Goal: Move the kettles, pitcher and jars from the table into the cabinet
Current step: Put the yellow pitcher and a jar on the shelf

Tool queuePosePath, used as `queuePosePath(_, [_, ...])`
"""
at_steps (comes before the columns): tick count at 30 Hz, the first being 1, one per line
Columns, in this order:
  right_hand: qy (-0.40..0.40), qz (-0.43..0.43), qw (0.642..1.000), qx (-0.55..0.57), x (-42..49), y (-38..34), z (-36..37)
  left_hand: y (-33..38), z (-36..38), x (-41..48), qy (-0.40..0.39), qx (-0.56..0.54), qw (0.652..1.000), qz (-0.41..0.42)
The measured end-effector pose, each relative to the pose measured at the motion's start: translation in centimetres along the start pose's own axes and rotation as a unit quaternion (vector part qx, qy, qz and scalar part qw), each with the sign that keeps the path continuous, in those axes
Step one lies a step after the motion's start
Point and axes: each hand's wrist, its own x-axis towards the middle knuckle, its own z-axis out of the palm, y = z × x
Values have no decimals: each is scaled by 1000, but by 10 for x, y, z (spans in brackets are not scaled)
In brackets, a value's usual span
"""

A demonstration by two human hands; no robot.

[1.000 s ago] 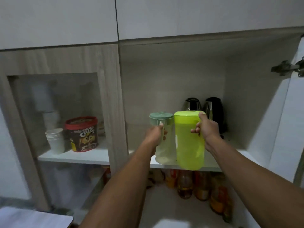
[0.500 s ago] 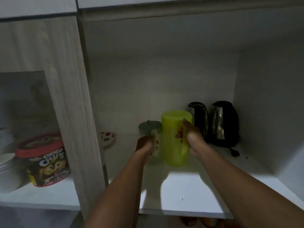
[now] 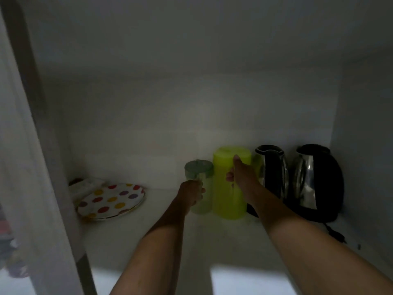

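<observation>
Both of my arms reach deep into the dim cabinet. My left hand grips a clear jar with a pale green lid, which stands on the white shelf. My right hand holds the side of a lime-green pitcher, upright on the shelf and touching the jar. Right of the pitcher stand two steel-and-black kettles, side by side against the back wall.
A polka-dot plate lies at the shelf's left, with a crumpled clear bag behind it. The cabinet's wooden divider runs down the left. A black cord with a plug trails from the right kettle. The right side wall is close.
My hands pushed the jar and the pitcher further back on the shelf, up beside the kettles. The camera moved in closer, so the left compartment with the cereal tub left view.
</observation>
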Motion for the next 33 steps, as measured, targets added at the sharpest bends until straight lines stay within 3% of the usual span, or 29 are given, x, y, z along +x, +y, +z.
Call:
queuePosePath(5, [-4,-10,999,-53,24,9,13,4,7,25,-2,-33,999,-2])
queuePosePath(17, [-1,2,990,-139,35,14,26,14,3,33,66,101,992,40])
queuePosePath(20, [48,-3,976,-213,28,14,20,19,0,23,96,160,981,59])
queuePosePath(25, [161,-122,943,-265,-3,14,3,18,-3,-5,124,215,963,106])
queuePosePath(29, [134,-183,941,-252,-39,-8,-3,22,2,-58,85,256,950,158])
queuePosePath(33, [79,-182,946,-257,-93,-37,-3,32,-6,-117,46,284,936,202])
